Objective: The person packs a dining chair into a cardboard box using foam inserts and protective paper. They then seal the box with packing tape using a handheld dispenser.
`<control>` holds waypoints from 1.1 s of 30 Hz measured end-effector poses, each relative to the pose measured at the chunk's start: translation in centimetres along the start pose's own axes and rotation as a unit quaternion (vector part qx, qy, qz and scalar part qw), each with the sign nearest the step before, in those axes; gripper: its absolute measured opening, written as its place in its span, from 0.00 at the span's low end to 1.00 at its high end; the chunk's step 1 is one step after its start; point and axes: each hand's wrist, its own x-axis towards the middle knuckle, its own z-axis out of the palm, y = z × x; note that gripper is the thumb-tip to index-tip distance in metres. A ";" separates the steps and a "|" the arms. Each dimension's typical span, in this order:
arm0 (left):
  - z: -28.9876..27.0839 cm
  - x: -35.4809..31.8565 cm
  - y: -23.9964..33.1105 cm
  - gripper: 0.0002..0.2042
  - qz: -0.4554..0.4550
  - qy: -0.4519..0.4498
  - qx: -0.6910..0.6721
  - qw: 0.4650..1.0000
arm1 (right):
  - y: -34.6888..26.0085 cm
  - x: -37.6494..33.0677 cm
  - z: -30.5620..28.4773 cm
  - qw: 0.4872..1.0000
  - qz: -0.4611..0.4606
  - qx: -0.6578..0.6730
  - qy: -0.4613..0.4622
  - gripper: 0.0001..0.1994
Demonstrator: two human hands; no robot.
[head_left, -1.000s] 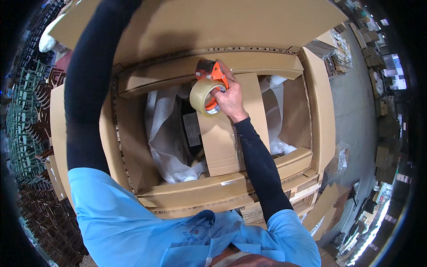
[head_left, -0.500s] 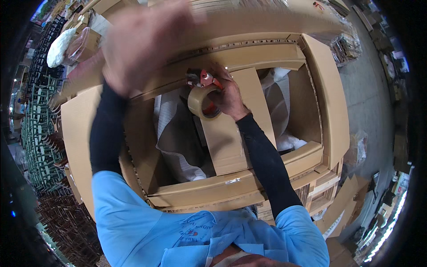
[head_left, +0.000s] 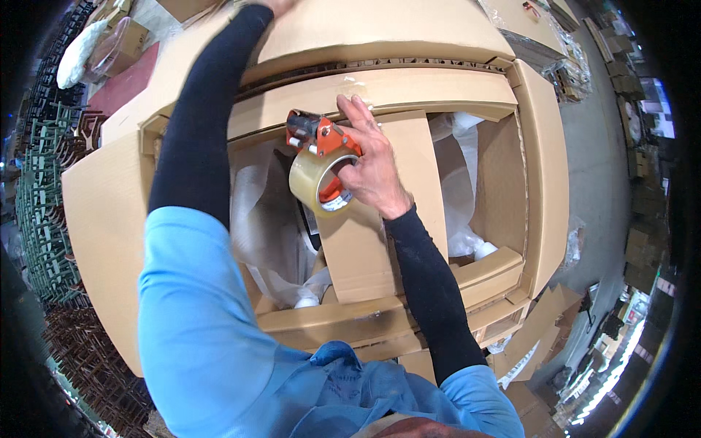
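Note:
My right hand (head_left: 376, 174) is closed around an orange and black tape dispenser (head_left: 321, 136), two of its fingers stretched out. The dispenser carries a wide roll of clear tape (head_left: 308, 182). Both are above a cardboard strip (head_left: 361, 259) that crosses the middle of an open carton (head_left: 544, 182). At the top edge of the view, my left hand (head_left: 281, 6) is by the carton's far flap (head_left: 380, 33); its fingers are cut off. Inside the carton, white foam wrap (head_left: 259, 212) covers dark items on either side of the strip.
Wooden pallet parts (head_left: 504, 321) show under the carton's near right corner. Stacked green chair frames (head_left: 47, 212) and brown ones (head_left: 87, 350) stand at the left. Loose cardboard (head_left: 544, 332) lies at the lower right, beside grey floor (head_left: 595, 168).
My left arm has reached farther away, taking the hand to the top edge. More of the far flap's face shows. My right hand still holds the dispenser over the strip.

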 end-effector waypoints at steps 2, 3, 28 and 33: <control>4.7 -2.5 2.0 0.31 -0.025 -0.122 -0.138 0.983 | 0.6 0.3 -0.4 1.000 -0.018 0.023 0.010 0.29; 5.9 -4.2 -0.1 0.33 -0.050 -0.201 -0.156 0.966 | 0.3 0.5 0.0 0.998 -0.028 0.064 0.005 0.29; -32.3 -20.5 21.2 0.22 -0.196 -0.217 -0.856 0.426 | -9.1 -6.8 -9.6 0.906 -0.057 -0.406 0.101 0.42; -27.7 -21.7 22.2 0.25 -0.189 -0.241 -0.871 0.384 | -9.4 -9.7 -7.9 0.947 0.007 -0.317 0.051 0.42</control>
